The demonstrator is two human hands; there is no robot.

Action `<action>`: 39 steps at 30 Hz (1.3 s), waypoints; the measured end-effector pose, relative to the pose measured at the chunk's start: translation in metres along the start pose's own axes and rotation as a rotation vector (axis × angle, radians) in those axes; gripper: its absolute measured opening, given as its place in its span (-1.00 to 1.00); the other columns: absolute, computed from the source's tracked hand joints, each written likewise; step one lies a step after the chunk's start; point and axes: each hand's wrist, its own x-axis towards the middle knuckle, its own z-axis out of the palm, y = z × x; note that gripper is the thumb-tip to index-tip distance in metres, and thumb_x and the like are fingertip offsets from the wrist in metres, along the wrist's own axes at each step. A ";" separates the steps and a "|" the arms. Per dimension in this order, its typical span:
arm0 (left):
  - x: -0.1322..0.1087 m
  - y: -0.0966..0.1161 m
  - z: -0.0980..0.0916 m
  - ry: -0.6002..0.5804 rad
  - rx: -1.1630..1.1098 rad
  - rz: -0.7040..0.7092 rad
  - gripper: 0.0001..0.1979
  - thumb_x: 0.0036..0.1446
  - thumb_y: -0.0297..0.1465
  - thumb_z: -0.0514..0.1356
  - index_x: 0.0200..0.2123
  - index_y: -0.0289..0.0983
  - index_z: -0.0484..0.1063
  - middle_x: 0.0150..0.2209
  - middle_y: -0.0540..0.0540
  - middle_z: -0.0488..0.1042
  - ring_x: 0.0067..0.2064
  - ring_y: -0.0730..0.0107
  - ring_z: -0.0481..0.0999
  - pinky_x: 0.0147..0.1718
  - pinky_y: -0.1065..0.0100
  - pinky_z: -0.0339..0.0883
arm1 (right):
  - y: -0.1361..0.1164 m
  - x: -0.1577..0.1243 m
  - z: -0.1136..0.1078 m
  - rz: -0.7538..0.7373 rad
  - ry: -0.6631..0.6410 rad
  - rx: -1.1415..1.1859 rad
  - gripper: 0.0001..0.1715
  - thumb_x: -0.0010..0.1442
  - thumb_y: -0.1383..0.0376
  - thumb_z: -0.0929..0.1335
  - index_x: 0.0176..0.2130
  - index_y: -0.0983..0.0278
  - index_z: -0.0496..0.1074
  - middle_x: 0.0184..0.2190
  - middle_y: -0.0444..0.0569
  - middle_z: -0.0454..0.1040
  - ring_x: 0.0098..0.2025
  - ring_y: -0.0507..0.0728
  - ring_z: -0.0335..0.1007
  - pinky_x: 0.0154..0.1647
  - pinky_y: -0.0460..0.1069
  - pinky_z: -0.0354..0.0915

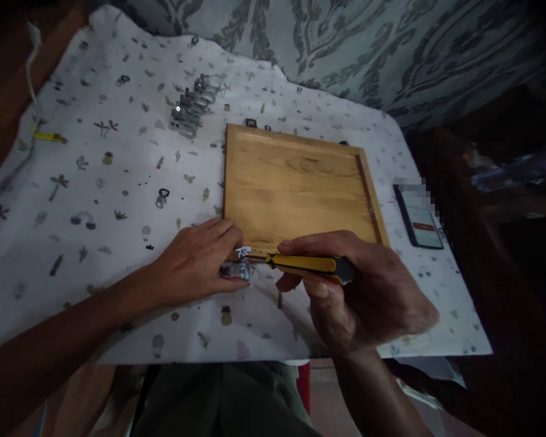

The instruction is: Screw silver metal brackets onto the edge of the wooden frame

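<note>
Yellow-black screwdriver (306,266) pinched by fingers of right hand (364,291), tip right at metal hinge (245,271). Left hand (195,258) fingers pinching hinge by near-left corner of wooden panel (295,188), toward counter's (131,337) front edge.

Left hand (195,261) pinches a metal hinge (244,271); a yellow-and-black screwdriver (304,265) in the right hand (368,288) points toward those fingertips; a rimmed wooden panel (300,188) lies just beyond the fingers.

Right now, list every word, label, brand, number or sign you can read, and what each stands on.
None can be read.
Phone screen: marks too small and blurred.
Screwdriver handle: no legible lettering.
Tablecloth: printed pictures, no legible words.
</note>
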 end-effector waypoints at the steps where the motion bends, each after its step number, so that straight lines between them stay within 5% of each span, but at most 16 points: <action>1: 0.000 0.000 0.000 -0.001 -0.001 0.000 -0.65 0.18 -0.08 0.27 -0.24 -0.21 0.29 -0.23 -0.04 0.42 -0.20 0.21 0.46 -0.35 0.26 0.25 | 0.000 0.001 0.001 -0.015 0.015 0.012 -0.78 0.28 0.22 0.46 -0.06 0.12 0.60 -0.24 -0.10 0.68 -0.54 0.06 0.55 -0.58 -0.03 0.48; 12: -0.001 0.003 -0.004 -0.031 0.010 -0.007 -0.67 0.21 -0.12 0.26 -0.19 -0.25 0.32 -0.18 -0.09 0.45 -0.15 0.17 0.48 -0.31 0.25 0.29 | -0.004 0.011 0.009 -0.098 0.070 -0.037 -0.80 0.22 0.14 0.49 -0.12 0.02 0.60 -0.42 -0.09 0.62 -0.58 0.16 0.48 -0.65 0.09 0.42; 20: 0.000 0.002 -0.003 -0.014 0.004 -0.010 -0.70 0.19 -0.12 0.23 -0.23 -0.21 0.29 -0.20 -0.07 0.45 -0.16 0.17 0.47 -0.30 0.24 0.33 | -0.005 0.006 0.010 0.029 0.048 0.086 -0.80 0.25 0.19 0.48 -0.09 0.02 0.51 -0.23 -0.08 0.66 -0.32 0.20 0.62 -0.58 0.02 0.48; 27: 0.000 0.001 -0.002 -0.017 -0.023 -0.010 -0.70 0.14 -0.18 0.29 -0.22 -0.19 0.27 -0.17 -0.07 0.45 -0.09 0.17 0.48 -0.26 0.26 0.34 | 0.000 0.009 -0.001 0.089 -0.155 0.217 -0.59 0.33 0.12 0.41 0.15 0.05 0.46 -0.15 -0.08 0.62 -0.43 0.05 0.57 -0.52 -0.04 0.49; 31: 0.000 0.002 -0.001 -0.005 -0.009 -0.022 -0.65 0.14 -0.13 0.32 -0.18 -0.21 0.33 -0.17 -0.08 0.45 -0.11 0.16 0.48 -0.25 0.25 0.33 | 0.001 0.013 -0.001 0.011 -0.229 0.188 -0.69 0.36 0.16 0.39 0.06 0.16 0.53 -0.21 -0.08 0.63 -0.48 0.02 0.55 -0.43 -0.02 0.53; 39: 0.000 0.002 -0.001 0.012 -0.015 -0.018 -0.65 0.14 -0.08 0.30 -0.23 -0.21 0.32 -0.24 -0.03 0.42 -0.21 0.22 0.46 -0.32 0.27 0.29 | 0.005 0.007 0.006 -0.007 -0.118 0.096 -0.79 0.34 0.17 0.41 -0.03 0.08 0.57 -0.31 -0.11 0.62 -0.52 0.06 0.53 -0.53 -0.02 0.48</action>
